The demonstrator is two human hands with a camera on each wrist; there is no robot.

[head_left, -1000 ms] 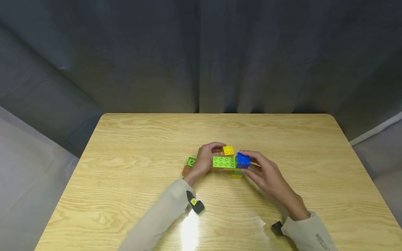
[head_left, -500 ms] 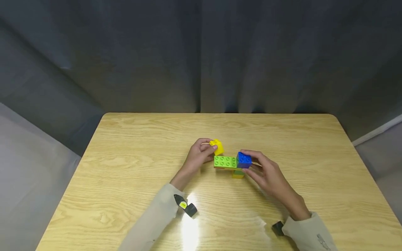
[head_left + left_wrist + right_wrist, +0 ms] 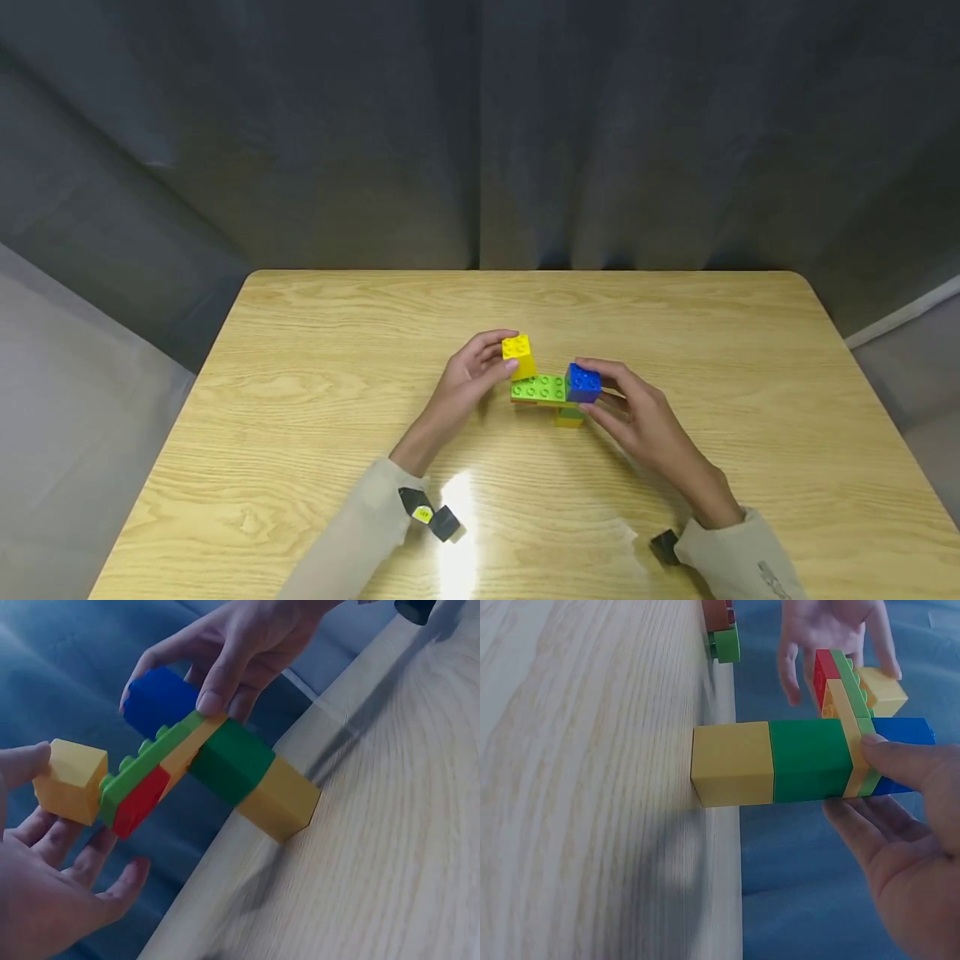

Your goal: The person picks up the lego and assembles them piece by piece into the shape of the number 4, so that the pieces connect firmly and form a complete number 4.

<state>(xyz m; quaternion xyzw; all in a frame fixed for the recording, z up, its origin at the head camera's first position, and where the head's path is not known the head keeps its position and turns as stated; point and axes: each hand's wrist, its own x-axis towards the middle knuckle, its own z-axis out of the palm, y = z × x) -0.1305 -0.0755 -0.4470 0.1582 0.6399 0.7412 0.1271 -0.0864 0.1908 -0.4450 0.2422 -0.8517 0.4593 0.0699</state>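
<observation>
My left hand (image 3: 465,379) pinches a yellow toy brick (image 3: 519,358) between thumb and fingers, studs up, right at the left end of a lime green plate (image 3: 543,388). That plate tops a small tower. Beneath it lie an orange plate (image 3: 187,748) and, under the overhanging end, a red piece (image 3: 141,802). A dark green brick (image 3: 232,761) and a yellow base brick (image 3: 281,799) form the column, which stands on the table. At the right end, my right hand (image 3: 633,412) grips the blue brick (image 3: 582,383), its thumb against the plate edge below.
The wooden table (image 3: 337,350) spreads around the tower, with a dark curtain (image 3: 480,133) behind its far edge. In the right wrist view, a loose green brick (image 3: 726,645) and a reddish brown one (image 3: 717,613) sit on the table beyond the tower.
My left hand has drawn back to the left from behind the plate with the yellow brick. The brick tipped, then came upright over the plate's left end. My right hand stays put.
</observation>
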